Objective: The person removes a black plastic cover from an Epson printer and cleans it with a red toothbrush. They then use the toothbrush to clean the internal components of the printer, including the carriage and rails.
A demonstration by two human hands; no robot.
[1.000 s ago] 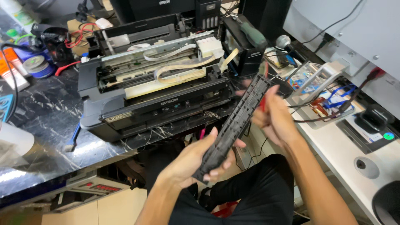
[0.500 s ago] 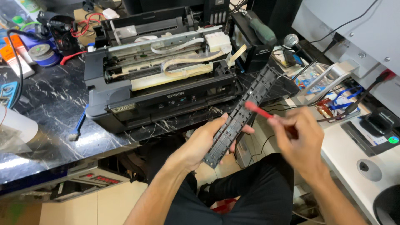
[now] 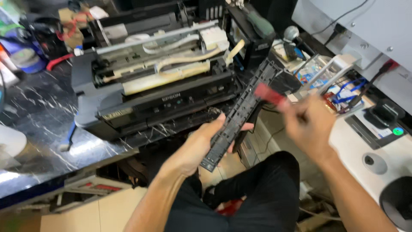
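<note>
While left hand (image 3: 195, 146) grips one black strip (image 3: 240, 111), right hand (image 3: 311, 124) clasps one red tool (image 3: 269, 94).

I held a matt black plastic printer strip (image 3: 240, 114); my red-handled tool (image 3: 269, 94) looked plastic; the countertop (image 3: 38, 111) was glossy marble.

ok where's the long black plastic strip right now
In the head view the long black plastic strip is mid-frame, held slantwise in the left hand, just in front of the opened printer and left of the blurred right hand.
</note>
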